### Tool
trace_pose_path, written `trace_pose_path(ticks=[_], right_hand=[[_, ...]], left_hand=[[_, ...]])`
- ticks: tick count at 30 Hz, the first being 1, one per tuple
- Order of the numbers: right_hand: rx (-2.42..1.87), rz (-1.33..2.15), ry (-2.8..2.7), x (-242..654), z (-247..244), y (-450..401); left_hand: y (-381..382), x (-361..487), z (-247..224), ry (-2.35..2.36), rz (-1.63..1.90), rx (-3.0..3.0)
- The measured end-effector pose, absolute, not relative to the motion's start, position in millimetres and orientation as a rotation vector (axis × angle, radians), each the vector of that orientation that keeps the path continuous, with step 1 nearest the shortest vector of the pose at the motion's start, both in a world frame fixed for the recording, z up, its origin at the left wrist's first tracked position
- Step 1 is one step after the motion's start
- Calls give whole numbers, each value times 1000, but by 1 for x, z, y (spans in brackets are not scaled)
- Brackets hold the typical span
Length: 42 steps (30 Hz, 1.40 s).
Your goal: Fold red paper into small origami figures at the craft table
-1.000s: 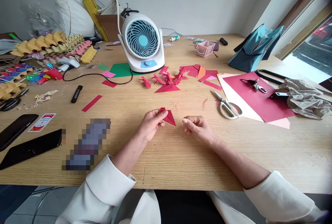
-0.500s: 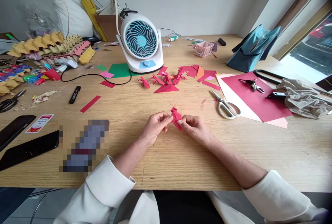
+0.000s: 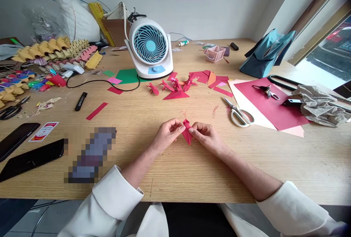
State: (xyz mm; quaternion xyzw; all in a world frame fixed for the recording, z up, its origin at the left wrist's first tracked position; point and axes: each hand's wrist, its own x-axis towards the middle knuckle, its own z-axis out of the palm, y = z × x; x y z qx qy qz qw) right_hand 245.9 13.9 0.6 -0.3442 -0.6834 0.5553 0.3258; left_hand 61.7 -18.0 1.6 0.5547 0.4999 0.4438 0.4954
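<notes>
A small folded piece of red paper (image 3: 188, 136) is pinched between my two hands, just above the wooden table (image 3: 131, 120). My left hand (image 3: 170, 131) grips its left edge with thumb and fingertips. On the other edge, my right hand (image 3: 204, 134) has thumb and forefinger closed on the paper. The piece comes to a narrow point toward me, with folded flaps at its far end. Beyond my hands lies a larger folded red paper triangle (image 3: 177, 94), and several small folded red paper figures (image 3: 153, 88) sit around it.
White-handled scissors (image 3: 241, 116) lie right of my hands, beside red and pale paper sheets (image 3: 270, 101). A white fan (image 3: 150, 45) stands at the back. To the left are a black marker (image 3: 80, 101), a red paper strip (image 3: 97, 111) and dark phones (image 3: 34, 159).
The folded red paper has turned between my fingers, so its point now faces more directly toward me. Both hands keep their pinch. The whole view has shifted slightly.
</notes>
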Motion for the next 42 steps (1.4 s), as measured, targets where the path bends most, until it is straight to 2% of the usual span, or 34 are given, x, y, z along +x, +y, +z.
trace_pose_path(ticks=[9, 28, 42], right_hand=[[-896, 1473, -1841, 246, -7, 14], [-949, 1277, -1979, 244, -2, 9], [-936, 1445, -1784, 245, -4, 16]], left_hand=[[-17, 62, 1, 1159, 1159, 1233], [-20, 68, 4, 1239, 1136, 1183], [-18, 65, 1, 1212, 1143, 1036]])
